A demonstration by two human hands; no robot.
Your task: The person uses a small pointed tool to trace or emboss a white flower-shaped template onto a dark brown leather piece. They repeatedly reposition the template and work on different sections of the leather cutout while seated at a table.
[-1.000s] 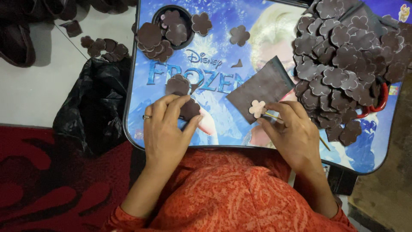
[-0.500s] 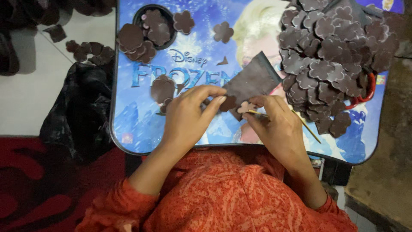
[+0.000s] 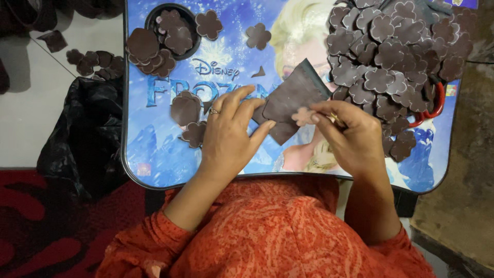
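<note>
My left hand [image 3: 229,136], with a ring on one finger, presses its fingertips on the left edge of a dark brown sheet [image 3: 292,98] lying on a blue picture-printed lap table [image 3: 164,159]. My right hand [image 3: 352,136] holds a small pale flower-shaped piece [image 3: 302,116] against the sheet's lower right edge, with a thin stick showing between its fingers. A big heap of dark brown flower cutouts [image 3: 396,56] lies just beyond my right hand.
More brown cutouts fill a round cup recess [image 3: 170,25] at the table's far left, and loose ones [image 3: 188,110] lie near my left hand. A red-handled tool [image 3: 436,105] pokes from under the heap. A black plastic bag [image 3: 85,144] sits on the floor at left.
My left hand has moved right from the loose cutouts onto the brown sheet. My right hand with the pale flower has stayed at the sheet's edge. The camera has shifted.
</note>
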